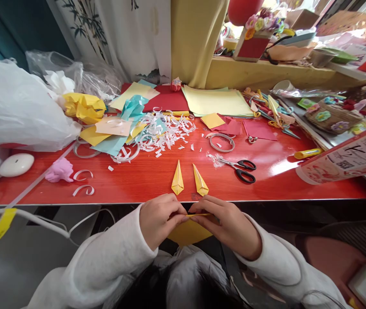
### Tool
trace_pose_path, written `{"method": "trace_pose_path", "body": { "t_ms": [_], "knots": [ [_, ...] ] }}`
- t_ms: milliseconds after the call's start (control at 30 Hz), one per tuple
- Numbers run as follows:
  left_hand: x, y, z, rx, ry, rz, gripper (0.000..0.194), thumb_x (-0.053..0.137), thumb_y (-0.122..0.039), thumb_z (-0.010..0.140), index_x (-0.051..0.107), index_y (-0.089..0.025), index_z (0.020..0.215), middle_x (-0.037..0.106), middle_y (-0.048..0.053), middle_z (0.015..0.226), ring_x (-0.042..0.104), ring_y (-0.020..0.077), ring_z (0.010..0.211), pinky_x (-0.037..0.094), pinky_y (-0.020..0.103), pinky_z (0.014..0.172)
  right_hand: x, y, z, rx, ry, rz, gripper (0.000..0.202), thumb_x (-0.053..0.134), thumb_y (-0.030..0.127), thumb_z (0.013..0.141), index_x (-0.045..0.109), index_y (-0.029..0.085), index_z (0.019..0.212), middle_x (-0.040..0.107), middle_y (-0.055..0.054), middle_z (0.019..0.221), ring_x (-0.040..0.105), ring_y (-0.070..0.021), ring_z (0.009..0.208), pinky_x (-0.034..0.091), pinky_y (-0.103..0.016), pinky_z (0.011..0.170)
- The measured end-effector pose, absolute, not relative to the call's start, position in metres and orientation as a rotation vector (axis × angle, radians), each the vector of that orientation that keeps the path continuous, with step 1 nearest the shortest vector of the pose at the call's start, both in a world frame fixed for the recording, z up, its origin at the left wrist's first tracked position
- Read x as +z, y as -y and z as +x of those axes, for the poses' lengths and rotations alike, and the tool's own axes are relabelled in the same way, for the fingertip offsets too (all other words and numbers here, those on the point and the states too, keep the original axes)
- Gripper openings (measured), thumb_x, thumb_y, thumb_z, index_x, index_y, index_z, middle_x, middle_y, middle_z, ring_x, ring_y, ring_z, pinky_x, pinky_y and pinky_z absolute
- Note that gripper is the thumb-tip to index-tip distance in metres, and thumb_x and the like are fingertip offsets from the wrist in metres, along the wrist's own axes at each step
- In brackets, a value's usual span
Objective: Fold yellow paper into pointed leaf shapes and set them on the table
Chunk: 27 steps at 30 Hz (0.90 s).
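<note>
Just off the table's front edge, my left hand (163,219) and my right hand (224,221) meet over a piece of yellow paper (198,215). Both hands pinch it between thumb and fingers, and only a thin edge of it shows there. Below them is a wider yellow sheet (189,232); whether it is the same piece, I cannot tell. On the table right in front lie two folded yellow paper pieces, one kite-shaped (177,180) on the left and another (200,180) on the right, both with their points facing away from me.
Black-handled scissors (242,169) and a tape roll (222,142) lie to the right on the red table (144,184). Shredded paper (166,128) and coloured sheets (218,101) cover the back. A white plastic bag (18,107) stands left, a large bottle (346,159) right.
</note>
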<state>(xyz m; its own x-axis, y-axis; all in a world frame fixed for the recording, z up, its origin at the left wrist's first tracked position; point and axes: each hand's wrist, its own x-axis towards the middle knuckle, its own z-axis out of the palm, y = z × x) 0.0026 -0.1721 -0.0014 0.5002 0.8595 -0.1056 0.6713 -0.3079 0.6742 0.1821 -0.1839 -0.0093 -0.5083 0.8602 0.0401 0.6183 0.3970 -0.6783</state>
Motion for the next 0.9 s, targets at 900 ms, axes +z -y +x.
{"method": "trace_pose_path", "body": {
  "t_ms": [900],
  "knots": [
    [-0.0031, 0.1787, 0.0037, 0.078, -1.332, 2.248, 0.007, 0.053, -0.022, 0.07, 0.056, -0.018, 0.064, 0.056, -0.002, 0.068, 0.049, 0.0104, 0.065, 0.029, 0.023, 0.055, -0.0091, 0.1855, 0.1802, 0.951, 2.347, -1.16, 0.015, 0.047, 0.024, 0.078, 0.06, 0.018, 0.082, 0.06, -0.001, 0.073, 0.052, -0.007, 0.062, 0.039, -0.017, 0.057]
  ]
}}
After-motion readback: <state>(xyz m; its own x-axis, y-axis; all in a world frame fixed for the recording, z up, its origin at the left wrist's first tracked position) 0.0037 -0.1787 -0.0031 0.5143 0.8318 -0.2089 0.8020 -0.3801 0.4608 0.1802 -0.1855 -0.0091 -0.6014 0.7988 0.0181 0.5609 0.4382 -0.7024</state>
